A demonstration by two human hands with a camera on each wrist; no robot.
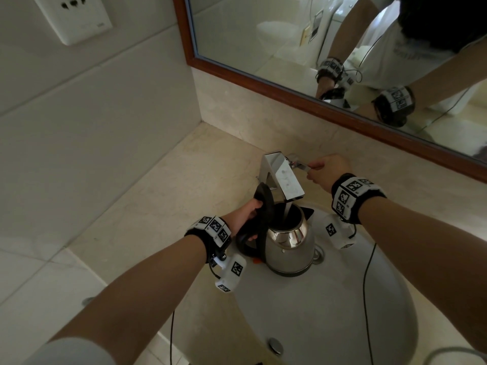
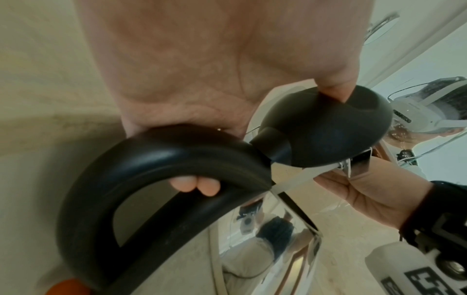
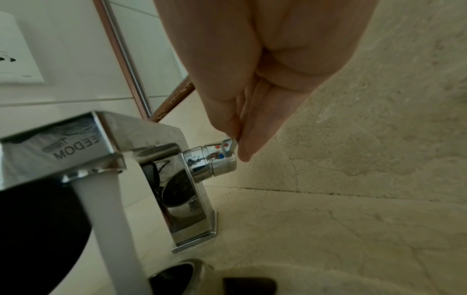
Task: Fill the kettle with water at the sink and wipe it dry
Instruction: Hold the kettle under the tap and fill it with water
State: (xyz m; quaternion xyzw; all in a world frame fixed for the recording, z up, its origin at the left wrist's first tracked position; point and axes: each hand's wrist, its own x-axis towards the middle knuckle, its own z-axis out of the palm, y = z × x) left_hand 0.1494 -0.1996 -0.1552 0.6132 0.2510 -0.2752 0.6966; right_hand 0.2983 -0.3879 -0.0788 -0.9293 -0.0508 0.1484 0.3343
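A steel kettle (image 1: pixel 290 248) with a black handle (image 2: pixel 141 179) stands in the white sink (image 1: pixel 329 312), under the chrome tap (image 1: pixel 283 177). Its black lid (image 1: pixel 263 198) is tipped up and open. A stream of water (image 3: pixel 111 229) runs from the spout into the kettle's mouth. My left hand (image 1: pixel 246 217) grips the handle, thumb on the lid (image 2: pixel 326 127). My right hand (image 1: pixel 328 169) pinches the tap's side lever (image 1: pixel 303 165) to the right of the tap (image 3: pixel 113 143). No cloth is in view.
Beige stone counter (image 1: pixel 163 206) surrounds the sink; the drain (image 1: pixel 317 255) sits right of the kettle and an overflow plug (image 1: pixel 275 346) near the front. A wood-framed mirror (image 1: pixel 329 48) hangs behind the tap. A wall socket (image 1: pixel 73 17) is upper left. Wrist cables trail over the basin.
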